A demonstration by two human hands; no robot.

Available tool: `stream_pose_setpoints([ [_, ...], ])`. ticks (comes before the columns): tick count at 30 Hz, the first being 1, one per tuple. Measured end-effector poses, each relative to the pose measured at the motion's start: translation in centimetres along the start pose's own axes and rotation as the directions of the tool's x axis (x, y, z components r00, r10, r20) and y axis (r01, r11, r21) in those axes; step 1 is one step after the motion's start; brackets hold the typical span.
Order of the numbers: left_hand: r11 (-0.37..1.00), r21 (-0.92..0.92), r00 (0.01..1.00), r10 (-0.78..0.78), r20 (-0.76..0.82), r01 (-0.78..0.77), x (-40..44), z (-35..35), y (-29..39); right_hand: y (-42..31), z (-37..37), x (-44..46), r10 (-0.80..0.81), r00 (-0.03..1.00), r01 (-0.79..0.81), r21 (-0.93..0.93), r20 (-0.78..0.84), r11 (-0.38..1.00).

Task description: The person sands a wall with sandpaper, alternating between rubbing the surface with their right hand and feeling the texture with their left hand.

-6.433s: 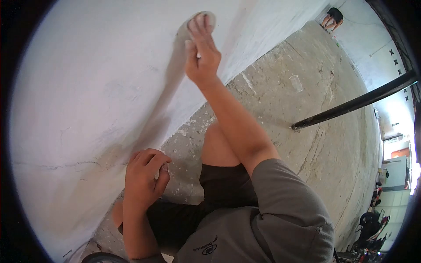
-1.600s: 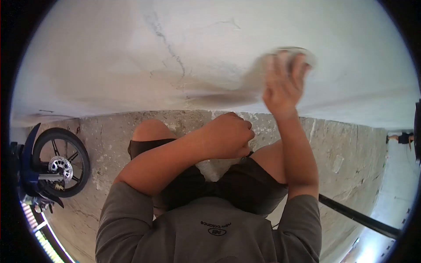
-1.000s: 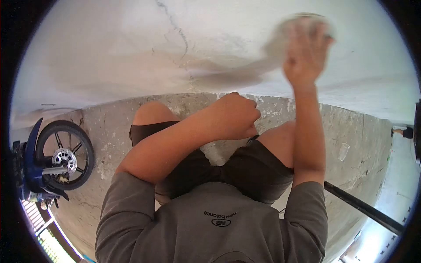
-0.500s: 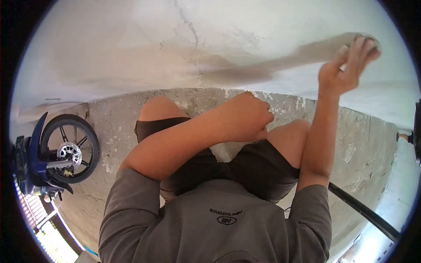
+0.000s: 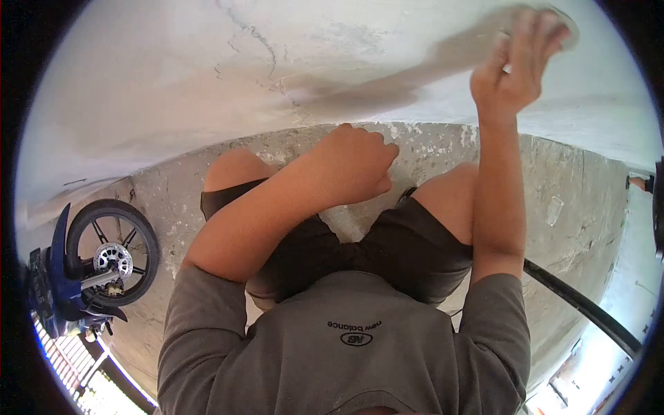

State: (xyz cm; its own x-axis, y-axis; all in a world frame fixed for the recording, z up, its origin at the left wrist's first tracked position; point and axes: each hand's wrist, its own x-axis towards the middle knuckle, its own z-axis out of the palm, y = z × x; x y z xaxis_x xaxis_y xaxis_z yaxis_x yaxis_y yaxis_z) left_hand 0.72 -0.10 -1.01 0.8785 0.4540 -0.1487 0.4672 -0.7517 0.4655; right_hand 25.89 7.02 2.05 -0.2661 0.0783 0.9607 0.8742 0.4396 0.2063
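Observation:
My right hand (image 5: 515,66) is raised at the upper right, its fingers pressing a round, pale, flat object (image 5: 568,29) to the white wall (image 5: 173,83). Most of that object is hidden behind the fingers. A dark crack (image 5: 256,38) runs down the wall to the left of this hand, and a shadow of the arm falls between them. Over my lap, between the knees, my left hand (image 5: 363,162) is curled closed with its back to the camera; whatever its fingers may hold is hidden.
A motorcycle's front wheel (image 5: 113,252) stands at the left. On the concrete floor (image 5: 553,159) at the right lies a clear plastic cup (image 5: 555,210). A black pole (image 5: 588,308) slants at the lower right. Part of another person (image 5: 642,183) shows at the far right edge.
From the left part of the wall, my right hand has moved with the round object over the surface, lately up and right. My left hand stays curled over my lap. The view has turned.

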Motion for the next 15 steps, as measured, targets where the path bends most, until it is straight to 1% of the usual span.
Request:
stream_pose_setpoints([
  [1, 1.000, 0.009, 0.999, -0.012, 0.030, 0.011, 0.0, 0.0, 0.0, 0.3, -0.3, 0.1, 0.004, 1.000, -0.004, -0.009, 0.000, 1.000],
  [3, 1.000, 0.018, 0.998, -0.019, 0.061, 0.018, 0.0, 0.0, 0.0, 1.5, -1.0, 0.3, -0.059, 0.994, 0.064, -0.064, 0.087, 0.996],
  [4, 1.000, 0.021, 0.998, -0.024, 0.064, 0.022, 0.0, 0.0, 0.1, 2.4, -1.2, 0.6, 0.028, 0.999, -0.027, -0.044, 0.015, 0.999],
  [5, 0.999, 0.023, 0.997, -0.030, 0.064, 0.029, -0.1, 0.0, 0.2, 2.7, -1.4, 0.6, 0.025, 0.999, -0.024, -0.039, 0.020, 0.999],
  [7, 1.000, 0.008, 0.998, -0.025, 0.054, 0.025, -0.4, 0.2, 0.2, 2.4, -2.0, 1.4, 0.191, 0.975, -0.189, 0.025, -0.118, 0.982],
  [8, 1.000, 0.004, 0.999, -0.013, 0.049, 0.013, -0.4, 0.2, 0.3, 2.9, -1.1, 0.4, 0.129, 0.977, -0.142, -0.067, -0.168, 0.988],
  [9, 1.000, 0.004, 0.999, -0.005, 0.051, 0.005, -0.3, 0.3, 0.3, 2.1, -1.1, 0.6, 0.126, 0.978, -0.140, -0.076, -0.167, 0.987],
  [11, 0.999, 0.047, 0.997, -0.014, 0.069, 0.011, -0.1, 0.7, 0.5, -0.5, -0.4, 1.3, 0.144, 0.988, -0.141, 0.048, -0.062, 0.989],
  [12, 0.999, 0.048, 0.997, -0.009, 0.070, 0.006, 0.1, 0.9, 0.6, -0.7, 0.1, 1.7, 0.090, 0.992, -0.082, 0.098, -0.086, 0.992],
  [13, 0.999, 0.047, 0.995, -0.008, 0.096, 0.003, 0.4, 1.1, 0.7, 0.1, -0.2, 1.5, 0.091, 0.992, -0.083, 0.096, -0.087, 0.992],
  [15, 0.999, 0.048, 0.993, -0.018, 0.119, 0.012, 0.5, 1.1, 0.8, 2.9, -1.8, 0.6, 0.053, 0.998, -0.059, -0.134, -0.042, 0.989],
])
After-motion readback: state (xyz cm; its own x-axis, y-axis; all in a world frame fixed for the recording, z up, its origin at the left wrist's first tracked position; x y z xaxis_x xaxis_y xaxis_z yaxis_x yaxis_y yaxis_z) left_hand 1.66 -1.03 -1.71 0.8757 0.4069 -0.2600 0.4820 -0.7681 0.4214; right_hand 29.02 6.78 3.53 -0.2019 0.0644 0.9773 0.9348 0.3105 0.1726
